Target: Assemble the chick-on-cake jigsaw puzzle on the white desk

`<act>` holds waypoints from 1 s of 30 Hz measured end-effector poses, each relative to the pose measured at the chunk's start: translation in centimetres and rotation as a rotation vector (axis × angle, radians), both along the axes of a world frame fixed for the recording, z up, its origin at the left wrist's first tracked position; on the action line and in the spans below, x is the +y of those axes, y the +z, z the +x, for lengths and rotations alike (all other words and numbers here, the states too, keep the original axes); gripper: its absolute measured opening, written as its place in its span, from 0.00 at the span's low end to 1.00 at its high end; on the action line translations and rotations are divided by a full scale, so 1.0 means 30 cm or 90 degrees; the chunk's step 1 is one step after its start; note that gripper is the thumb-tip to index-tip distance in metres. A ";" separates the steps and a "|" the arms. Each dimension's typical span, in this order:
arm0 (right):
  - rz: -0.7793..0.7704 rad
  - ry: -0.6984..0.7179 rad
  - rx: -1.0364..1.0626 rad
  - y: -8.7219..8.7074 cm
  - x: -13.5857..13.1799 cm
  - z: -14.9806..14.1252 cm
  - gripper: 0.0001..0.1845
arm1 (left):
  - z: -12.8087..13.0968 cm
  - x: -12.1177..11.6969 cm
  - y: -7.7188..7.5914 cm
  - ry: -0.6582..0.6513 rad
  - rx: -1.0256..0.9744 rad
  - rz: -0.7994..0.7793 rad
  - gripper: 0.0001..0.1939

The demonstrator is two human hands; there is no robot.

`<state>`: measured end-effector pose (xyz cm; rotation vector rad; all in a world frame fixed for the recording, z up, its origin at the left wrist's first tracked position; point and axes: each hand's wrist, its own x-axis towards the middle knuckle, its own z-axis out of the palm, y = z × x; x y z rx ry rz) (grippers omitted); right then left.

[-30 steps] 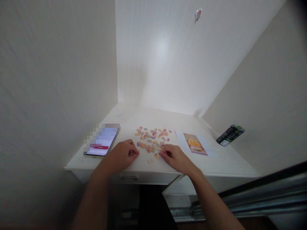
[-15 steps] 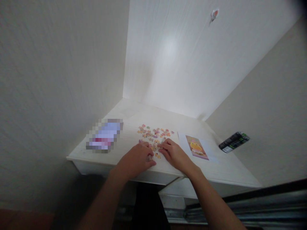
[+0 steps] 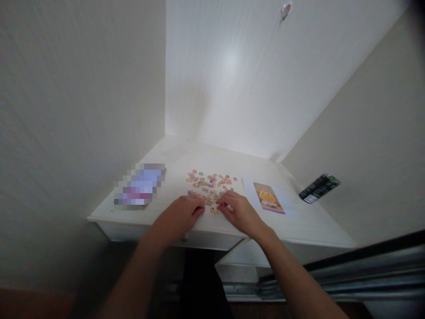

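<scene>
Small jigsaw puzzle pieces (image 3: 212, 180) in yellow, pink, purple and green lie spread over the white desktop. My left hand (image 3: 182, 215) is at the near left of the spread, thumb and fingers closed at the edge of a puzzle piece. From the right, my right hand (image 3: 237, 212) has its fingers curled and pinched at another piece, close to a yellow puzzle piece (image 3: 214, 211) near the desk's front. A short gap separates the fingertips of both hands. The fingers partly cover the pieces under them.
To the right lies a sheet with a picture of a yellow character (image 3: 268, 198). A dark can-like container (image 3: 319, 188) is farther right by the side wall. A blurred-out phone-like object (image 3: 141, 186) lies at left. Walls enclose the white desk (image 3: 199, 155) at the back and sides.
My left hand has drawn back a little to the left, and its fingers have closed together. My right hand stays by the pieces with its fingers more curled. The view has shifted slightly.
</scene>
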<state>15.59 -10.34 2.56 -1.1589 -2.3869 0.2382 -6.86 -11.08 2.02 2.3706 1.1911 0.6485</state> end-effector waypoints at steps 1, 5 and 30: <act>0.010 0.006 -0.007 -0.002 -0.009 0.009 0.06 | -0.006 0.000 0.005 -0.003 -0.002 -0.006 0.11; 0.003 0.021 -0.012 -0.007 -0.014 0.036 0.08 | -0.051 0.029 0.021 -0.006 -0.019 -0.009 0.10; -0.276 0.074 0.043 0.048 -0.022 0.080 0.06 | -0.148 0.166 -0.023 0.156 0.001 0.034 0.10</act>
